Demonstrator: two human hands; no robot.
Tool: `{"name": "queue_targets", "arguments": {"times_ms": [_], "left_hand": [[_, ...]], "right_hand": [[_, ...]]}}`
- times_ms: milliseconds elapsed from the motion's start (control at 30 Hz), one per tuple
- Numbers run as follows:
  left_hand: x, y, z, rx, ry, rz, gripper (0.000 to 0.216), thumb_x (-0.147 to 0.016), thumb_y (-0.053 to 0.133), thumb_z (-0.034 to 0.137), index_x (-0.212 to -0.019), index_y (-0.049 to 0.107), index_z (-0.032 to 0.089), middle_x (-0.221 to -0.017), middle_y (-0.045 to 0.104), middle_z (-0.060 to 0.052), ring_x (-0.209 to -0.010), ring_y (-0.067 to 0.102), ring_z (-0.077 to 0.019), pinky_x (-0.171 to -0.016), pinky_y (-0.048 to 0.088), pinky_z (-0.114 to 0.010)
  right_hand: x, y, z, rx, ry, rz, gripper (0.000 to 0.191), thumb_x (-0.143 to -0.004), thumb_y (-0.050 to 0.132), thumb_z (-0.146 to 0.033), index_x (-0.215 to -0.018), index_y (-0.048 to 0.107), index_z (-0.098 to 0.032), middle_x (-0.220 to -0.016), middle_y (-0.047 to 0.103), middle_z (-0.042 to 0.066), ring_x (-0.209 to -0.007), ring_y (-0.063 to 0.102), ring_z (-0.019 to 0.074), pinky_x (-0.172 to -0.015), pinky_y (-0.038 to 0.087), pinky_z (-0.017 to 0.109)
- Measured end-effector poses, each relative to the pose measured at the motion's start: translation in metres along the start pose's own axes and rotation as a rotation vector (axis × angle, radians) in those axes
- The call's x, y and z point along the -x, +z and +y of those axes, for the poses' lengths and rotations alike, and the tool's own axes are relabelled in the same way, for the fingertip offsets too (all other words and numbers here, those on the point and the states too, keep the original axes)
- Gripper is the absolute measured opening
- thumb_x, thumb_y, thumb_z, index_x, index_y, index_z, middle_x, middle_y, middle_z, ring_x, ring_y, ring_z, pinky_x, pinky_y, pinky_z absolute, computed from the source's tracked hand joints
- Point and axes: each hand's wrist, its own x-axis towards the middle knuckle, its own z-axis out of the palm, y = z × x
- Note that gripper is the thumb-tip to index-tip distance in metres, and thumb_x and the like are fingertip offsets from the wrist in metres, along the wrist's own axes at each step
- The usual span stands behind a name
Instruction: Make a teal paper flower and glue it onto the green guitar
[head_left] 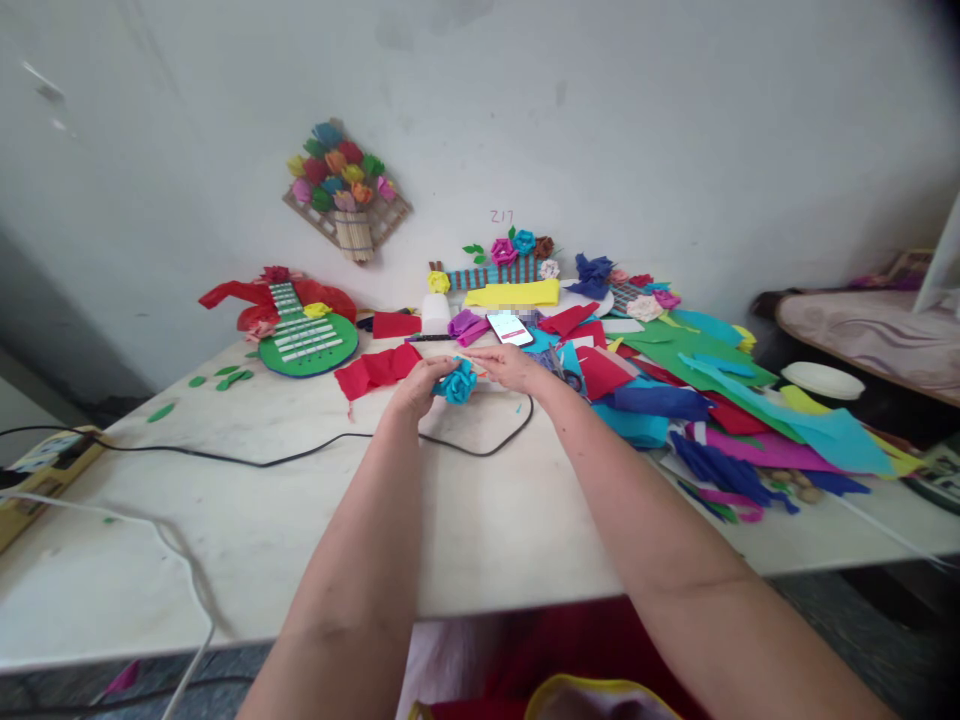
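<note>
A blue paper flower (457, 382) is held above the middle of the table, its layered petals turned toward me. My left hand (421, 384) is closed around the flower's left side, thumb and fingers pinching it. From the right, my right hand (506, 366) reaches in with its fingers pressed together at the flower's upper edge; the exact grip of the fingertips is partly hidden. Just under that hand a small orange and white item shows, too covered to name. A strip of red crepe paper (377, 371) lies left of my hands.
A black cord (300, 460) crosses the table and loops near my hands. Coloured paper sheets (697, 360) pile up on the right. Behind are a phone (510, 328) and a yellow paper roll (513, 293). A green paper-covered guitar (315, 345) lies at left; a power strip (49, 480) sits at far left.
</note>
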Motion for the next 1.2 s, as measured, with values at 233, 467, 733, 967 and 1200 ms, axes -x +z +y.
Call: {"name": "queue_targets", "arguments": {"times_ms": [233,467,733,967,1200], "left_hand": [[0.001,0.001,0.003,-0.053,0.022,0.020,0.024,-0.061,0.070,0.036,-0.068,0.066,0.013,-0.065,0.065,-0.006,-0.055,0.057,-0.0138,-0.049,0.041,-0.023],[0.001,-0.001,0.003,-0.094,0.050,0.022,0.024,-0.064,0.068,0.037,-0.069,0.068,0.013,-0.064,0.064,-0.006,-0.051,0.054,-0.0119,-0.047,0.038,-0.023],[0.002,-0.001,0.005,-0.114,0.041,0.016,0.022,-0.062,0.069,0.035,-0.064,0.067,0.014,-0.059,0.063,-0.005,-0.048,0.053,-0.0121,-0.046,0.037,-0.023],[0.000,-0.002,0.003,-0.091,0.029,0.011,0.022,-0.062,0.068,0.035,-0.067,0.068,0.014,-0.061,0.065,-0.005,-0.050,0.055,-0.0132,-0.047,0.039,-0.023],[0.001,0.000,0.004,-0.022,0.022,0.030,0.022,-0.060,0.068,0.035,-0.065,0.066,0.013,-0.059,0.064,-0.004,-0.050,0.056,-0.0144,-0.049,0.042,-0.026]], "right_hand": [[0.001,-0.003,-0.003,0.026,0.014,-0.012,0.041,-0.082,0.051,-0.032,-0.115,0.063,-0.010,-0.053,0.052,-0.001,-0.057,0.044,0.0093,-0.059,0.039,0.022],[0.001,-0.003,-0.002,0.064,0.005,0.006,0.039,-0.082,0.049,-0.027,-0.115,0.063,-0.012,-0.054,0.055,0.000,-0.058,0.045,0.0094,-0.058,0.039,0.021],[0.003,-0.003,-0.007,0.038,0.059,-0.020,0.042,-0.081,0.049,-0.027,-0.118,0.060,-0.010,-0.053,0.050,-0.003,-0.052,0.040,0.0073,-0.053,0.037,0.020],[0.002,-0.003,-0.003,0.074,-0.017,0.023,0.034,-0.079,0.053,-0.023,-0.107,0.067,-0.012,-0.052,0.054,-0.002,-0.059,0.049,0.0104,-0.059,0.040,0.022],[0.000,-0.001,0.003,0.173,-0.067,0.057,0.031,-0.080,0.054,-0.026,-0.106,0.068,-0.017,-0.073,0.068,0.002,-0.072,0.059,0.0141,-0.066,0.046,0.025]]}}
